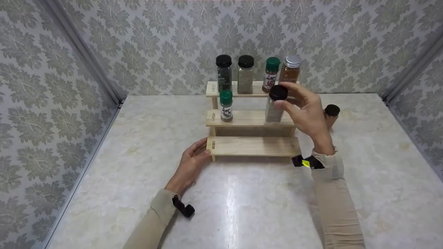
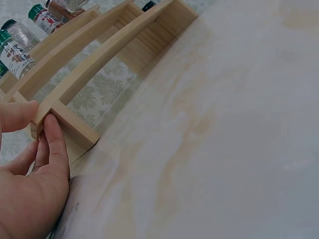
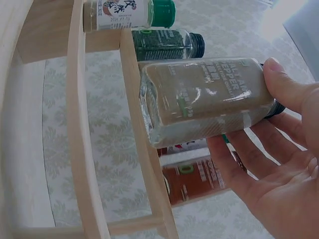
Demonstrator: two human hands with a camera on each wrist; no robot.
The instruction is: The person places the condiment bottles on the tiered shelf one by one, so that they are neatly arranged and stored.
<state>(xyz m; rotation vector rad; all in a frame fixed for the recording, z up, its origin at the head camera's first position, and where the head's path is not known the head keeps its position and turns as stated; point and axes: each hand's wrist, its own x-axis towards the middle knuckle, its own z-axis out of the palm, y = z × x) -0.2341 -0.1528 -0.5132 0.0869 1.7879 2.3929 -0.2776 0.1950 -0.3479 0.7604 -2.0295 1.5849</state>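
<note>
My right hand (image 1: 309, 117) holds a clear square pepper jar (image 3: 204, 94) with a black lid, thumb and fingers around its upper part. In the head view the jar is upright over the middle tier's right half; in the right wrist view its base shows clear of the shelf boards. At the lower left, my left hand (image 1: 193, 162) grips the end of the bottom tier of a three-tier wooden spice rack (image 1: 254, 147), thumb near the top and fingertips under the board (image 2: 55, 112). A green-capped spice bottle (image 1: 226, 110) stands on the middle tier's left side.
On the top tier stand two black-lidded jars (image 1: 245, 76), a green-capped bottle (image 1: 271, 75) and a silver-lidded jar (image 1: 290, 71). Another black-lidded jar (image 1: 332, 113) is on the table right of the rack, partly behind my right wrist. The patterned wall (image 1: 166, 45) rises behind.
</note>
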